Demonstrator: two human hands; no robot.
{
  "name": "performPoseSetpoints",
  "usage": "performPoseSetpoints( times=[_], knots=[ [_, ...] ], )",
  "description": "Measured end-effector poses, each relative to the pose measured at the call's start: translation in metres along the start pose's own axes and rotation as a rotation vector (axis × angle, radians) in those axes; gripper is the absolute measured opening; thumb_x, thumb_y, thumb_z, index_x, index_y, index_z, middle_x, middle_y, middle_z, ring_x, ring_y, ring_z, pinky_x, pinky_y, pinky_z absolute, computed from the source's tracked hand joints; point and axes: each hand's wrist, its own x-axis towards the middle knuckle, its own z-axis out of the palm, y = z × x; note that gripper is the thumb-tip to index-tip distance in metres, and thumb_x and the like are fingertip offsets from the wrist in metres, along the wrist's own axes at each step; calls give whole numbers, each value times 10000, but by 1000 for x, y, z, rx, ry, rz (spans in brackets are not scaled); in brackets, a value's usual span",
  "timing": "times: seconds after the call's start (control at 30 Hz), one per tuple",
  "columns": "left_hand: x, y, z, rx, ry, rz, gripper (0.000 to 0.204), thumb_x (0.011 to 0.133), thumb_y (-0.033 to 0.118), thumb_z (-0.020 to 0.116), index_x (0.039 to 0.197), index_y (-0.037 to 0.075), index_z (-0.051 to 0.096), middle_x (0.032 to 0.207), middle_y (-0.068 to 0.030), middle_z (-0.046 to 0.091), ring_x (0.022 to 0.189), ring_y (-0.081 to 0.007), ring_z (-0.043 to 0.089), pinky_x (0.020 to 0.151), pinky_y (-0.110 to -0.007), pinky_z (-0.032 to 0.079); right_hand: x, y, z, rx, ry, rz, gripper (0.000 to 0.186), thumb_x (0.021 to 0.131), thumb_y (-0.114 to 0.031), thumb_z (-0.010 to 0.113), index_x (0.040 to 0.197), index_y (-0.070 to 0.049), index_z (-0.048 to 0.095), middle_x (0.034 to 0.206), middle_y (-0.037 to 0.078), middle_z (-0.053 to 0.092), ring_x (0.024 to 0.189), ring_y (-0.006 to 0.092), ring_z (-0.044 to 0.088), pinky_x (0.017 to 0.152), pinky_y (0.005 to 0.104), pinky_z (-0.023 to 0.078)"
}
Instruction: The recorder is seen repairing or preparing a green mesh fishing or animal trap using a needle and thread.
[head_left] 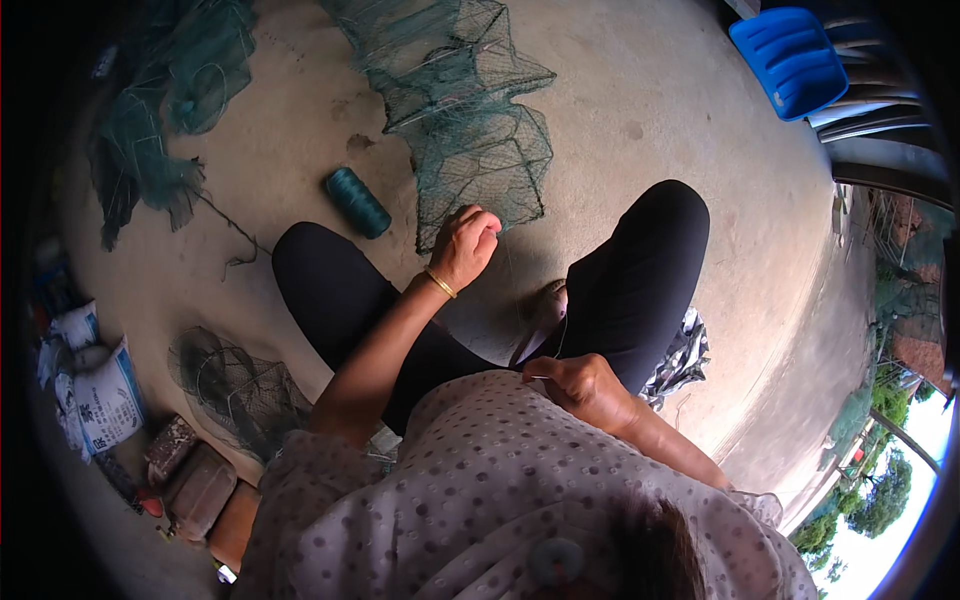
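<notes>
A long green mesh net with dark square frames, like a folding fish trap (480, 165), stretches away from me over the floor. At its near end my left hand (468, 245), with a yellow bangle at the wrist, has its fingers curled closed on the mesh edge. My right hand (585, 388) is drawn back near my waist, thumb and finger pinched on a thin pale thread (562, 335). Part of that thread shows between my knees; its far end is too fine to follow. Left of the net lies a spool of dark green twine (358, 202).
More green netting (150, 140) is heaped at the far left. A dark mesh net (235, 385) lies by my left thigh, near bricks (200, 490) and a white printed sack (108, 400). A blue plastic scoop (790, 62) stands far right. My bent knees flank the work.
</notes>
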Motion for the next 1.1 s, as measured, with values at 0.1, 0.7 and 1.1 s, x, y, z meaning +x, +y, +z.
performPoseSetpoints(
  times=[0.1,0.7,1.1],
  knots=[
    [12,20,2,225,-103,-248,172,810,165,692,761,48,575,743,-122,597,727,-325,595,629,-438,467,3,2,5,-5,23,-87,201,839,-75,651,1038,-55,673,755,180,664,664,346,660,588,397,527],
    [-8,7,10,16,286,-363,159,855,151,700,832,31,598,664,-121,603,570,-266,576,554,-371,445,147,89,-26,-402,322,7,136,909,-146,515,984,-81,608,731,202,651,714,396,663,641,490,531],
    [-17,0,18,125,290,-312,139,840,123,688,850,58,565,763,-109,589,700,-312,583,615,-415,457,156,115,-58,-264,106,125,231,881,-263,611,906,-44,678,832,197,671,808,378,657,711,444,521]
  ],
)
